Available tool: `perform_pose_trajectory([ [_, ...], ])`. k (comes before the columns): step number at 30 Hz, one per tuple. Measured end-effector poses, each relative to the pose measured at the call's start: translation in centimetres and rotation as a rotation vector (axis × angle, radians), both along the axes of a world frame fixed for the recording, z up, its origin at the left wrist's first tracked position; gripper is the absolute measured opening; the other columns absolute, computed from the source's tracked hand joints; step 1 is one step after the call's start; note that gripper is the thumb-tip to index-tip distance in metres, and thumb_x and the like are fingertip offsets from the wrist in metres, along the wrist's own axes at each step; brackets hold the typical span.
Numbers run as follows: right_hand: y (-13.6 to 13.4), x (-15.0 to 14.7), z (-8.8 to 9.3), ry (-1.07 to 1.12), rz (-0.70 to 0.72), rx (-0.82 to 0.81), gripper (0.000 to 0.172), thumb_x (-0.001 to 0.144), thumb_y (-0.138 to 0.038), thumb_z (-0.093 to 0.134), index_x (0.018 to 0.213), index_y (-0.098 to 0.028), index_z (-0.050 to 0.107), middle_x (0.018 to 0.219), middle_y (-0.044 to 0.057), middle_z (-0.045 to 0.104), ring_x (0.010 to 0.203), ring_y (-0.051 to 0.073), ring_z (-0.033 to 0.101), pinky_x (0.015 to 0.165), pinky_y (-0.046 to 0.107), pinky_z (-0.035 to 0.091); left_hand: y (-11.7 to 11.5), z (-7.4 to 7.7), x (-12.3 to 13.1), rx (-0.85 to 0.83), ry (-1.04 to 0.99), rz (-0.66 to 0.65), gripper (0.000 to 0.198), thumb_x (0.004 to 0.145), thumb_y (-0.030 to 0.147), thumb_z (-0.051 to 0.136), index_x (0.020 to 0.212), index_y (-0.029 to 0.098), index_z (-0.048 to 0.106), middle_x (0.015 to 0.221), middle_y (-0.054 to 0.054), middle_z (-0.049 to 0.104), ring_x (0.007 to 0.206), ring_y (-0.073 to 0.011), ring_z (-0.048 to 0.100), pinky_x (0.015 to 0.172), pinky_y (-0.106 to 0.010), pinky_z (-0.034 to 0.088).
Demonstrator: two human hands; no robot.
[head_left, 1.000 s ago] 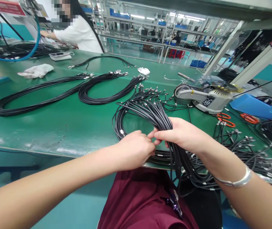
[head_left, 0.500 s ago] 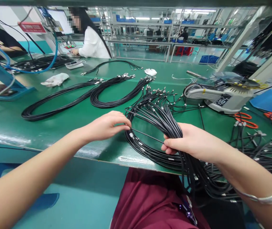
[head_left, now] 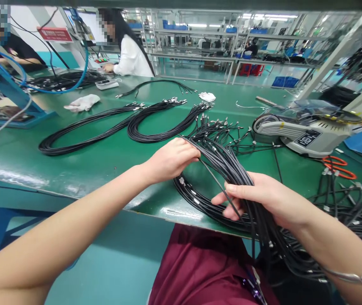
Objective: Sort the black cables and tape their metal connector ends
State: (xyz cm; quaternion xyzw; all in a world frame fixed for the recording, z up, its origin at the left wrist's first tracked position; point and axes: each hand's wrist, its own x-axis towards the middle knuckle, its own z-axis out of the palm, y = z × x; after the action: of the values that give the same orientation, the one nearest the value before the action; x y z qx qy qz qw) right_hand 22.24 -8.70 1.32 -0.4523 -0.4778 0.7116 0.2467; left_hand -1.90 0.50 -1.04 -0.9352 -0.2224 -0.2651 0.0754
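Note:
My right hand [head_left: 257, 190] holds a thick bundle of black cables [head_left: 231, 163] between thumb and palm, its lower fingers partly spread under one strand. The bundle hangs over the table's front edge. My left hand [head_left: 177, 157] is closed in a pinch on a single black cable [head_left: 214, 176], which runs across to my right hand. Beneath both hands lies a coil of black cables [head_left: 196, 199] with small metallic ends. Further back on the green table [head_left: 104, 169] are a middle cable loop [head_left: 149, 136] and a left cable loop [head_left: 60, 147].
A grey-white machine [head_left: 304, 131] stands at the right, with orange-handled scissors [head_left: 339, 167] and a pile of loose cables [head_left: 355, 216] near it. White gloves [head_left: 82, 103] lie at the left back, near a blue stand [head_left: 18, 106]. A person in white [head_left: 133, 55] sits across the table.
My left hand has moved right, closer to the bundle, with the single cable. My right hand's lower fingers have opened away from the thumb. The view has shifted slightly left.

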Motion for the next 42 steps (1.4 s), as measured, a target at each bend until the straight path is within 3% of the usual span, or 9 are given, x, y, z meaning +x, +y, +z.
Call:
perform_pose_trajectory([
  [4,0.1,0.3,0.0,0.045,-0.022,0.039,0.023,0.081,-0.031,0.065,0.090,-0.011,0.061,0.051,-0.003,0.056,0.041,0.004,0.047,0.042,0.016,0.038,2.2,-2.2,-2.6,0.039,0.040,0.104,0.020,0.091,0.021,0.044,0.097,0.016,0.062,0.095,-0.009,0.067,0.093,-0.0189,0.056,0.085,-0.035,0.045],
  [8,0.3,0.0,-0.3,0.000,-0.003,0.037,0.021,0.080,-0.027,0.065,0.092,-0.011,0.061,0.053,-0.003,0.057,0.041,0.005,0.049,0.043,0.016,0.039,1.7,-2.9,-4.8,-0.002,-0.005,0.238,0.025,0.092,0.016,0.038,0.101,0.014,0.062,0.098,-0.011,0.066,0.095,-0.0204,0.055,0.084,-0.039,0.047],
  [13,0.5,-0.6,-0.2,-0.016,0.017,0.041,0.011,0.077,-0.020,0.064,0.080,-0.012,0.059,0.058,-0.001,0.064,0.047,0.006,0.055,0.050,0.016,0.043,-2.7,-1.3,-2.9,-0.231,0.241,-0.015,0.025,0.091,0.021,0.045,0.110,0.017,0.061,0.107,-0.009,0.065,0.105,-0.0199,0.053,0.091,-0.035,0.045],
  [17,0.4,-0.8,0.0,-0.079,0.016,0.084,0.010,0.075,-0.021,0.065,0.079,-0.014,0.059,0.060,-0.002,0.065,0.045,0.005,0.052,0.049,0.017,0.042,-3.8,-1.0,-1.1,-0.272,0.406,-0.074,0.021,0.091,0.023,0.046,0.096,0.018,0.066,0.096,-0.009,0.066,0.095,-0.0199,0.056,0.085,-0.035,0.045],
  [20,0.3,-0.9,-0.1,-0.125,0.010,0.114,0.013,0.074,-0.024,0.066,0.080,-0.015,0.060,0.069,0.001,0.069,0.050,0.008,0.055,0.053,0.020,0.045,-3.6,-0.5,-0.9,-0.228,0.403,-0.070,0.022,0.091,0.019,0.044,0.088,0.018,0.066,0.094,-0.009,0.066,0.093,-0.0199,0.056,0.084,-0.035,0.045],
  [23,0.4,-0.9,-0.3,-0.153,-0.014,0.199,0.017,0.072,-0.025,0.067,0.086,-0.015,0.065,0.089,0.005,0.071,0.075,0.015,0.064,0.071,0.026,0.048,-3.7,0.4,-0.7,-0.167,0.362,-0.104,0.023,0.090,0.012,0.040,0.093,0.016,0.062,0.095,-0.009,0.066,0.094,-0.0191,0.056,0.087,-0.035,0.045],
  [26,0.5,-1.1,-0.6,-0.189,-0.029,0.278,0.019,0.072,-0.023,0.065,0.090,-0.017,0.066,0.098,0.004,0.070,0.092,0.020,0.063,0.082,0.029,0.045,-4.0,0.7,0.1,-0.067,0.276,-0.122,0.023,0.088,0.008,0.040,0.096,0.016,0.060,0.098,-0.008,0.066,0.099,-0.0202,0.054,0.090,-0.036,0.044],
  [31,0.4,-1.5,-0.9,-0.218,-0.029,0.267,0.012,0.069,-0.025,0.065,0.075,-0.017,0.059,0.073,0.002,0.067,0.074,0.018,0.062,0.068,0.028,0.045,-3.9,-0.4,1.2,0.096,0.081,-0.125,0.018,0.087,0.010,0.048,0.100,0.015,0.058,0.102,-0.008,0.066,0.104,-0.0218,0.053,0.090,-0.038,0.044],
  [42,0.6,-1.1,-0.4,-0.406,0.069,0.347,0.014,0.068,-0.026,0.064,0.076,-0.017,0.059,0.069,-0.001,0.060,0.064,0.014,0.051,0.061,0.024,0.038,0.9,-3.3,-2.5,0.206,0.156,0.054,0.016,0.090,0.022,0.048,0.098,0.020,0.062,0.097,-0.008,0.068,0.100,-0.0194,0.058,0.087,-0.036,0.046],
])
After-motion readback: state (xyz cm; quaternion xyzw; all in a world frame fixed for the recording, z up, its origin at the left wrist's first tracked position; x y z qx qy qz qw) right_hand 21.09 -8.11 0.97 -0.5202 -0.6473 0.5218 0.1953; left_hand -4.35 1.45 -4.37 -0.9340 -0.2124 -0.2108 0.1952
